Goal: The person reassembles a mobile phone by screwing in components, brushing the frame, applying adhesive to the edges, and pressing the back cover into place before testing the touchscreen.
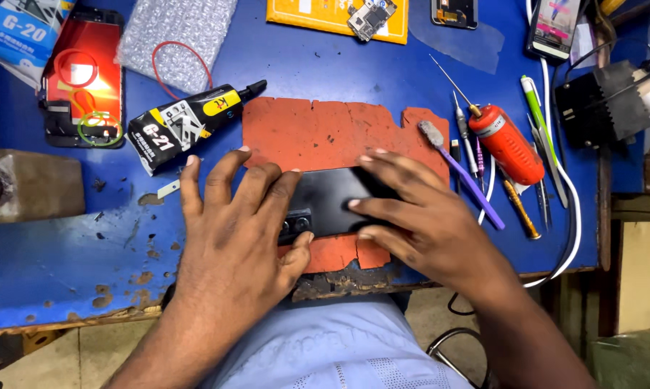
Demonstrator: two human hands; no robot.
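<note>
Phone (332, 198), black, back up, lies on orange mat (318, 133) at near edge of blue bench (66, 252) — left hand (231, 230) & right hand (418, 216) press flat on it, fingers spread, no closed grip. Glue tube (188, 122) far left.

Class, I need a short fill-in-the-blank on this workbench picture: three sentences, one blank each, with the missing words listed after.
1. Both hands, the left hand and the right hand, press on a black ____ lying back side up.
2. The phone lies on a worn mat coloured ____.
3. The black glue tube lies to the ____ of the mat.

Missing words: phone; orange; left
</note>
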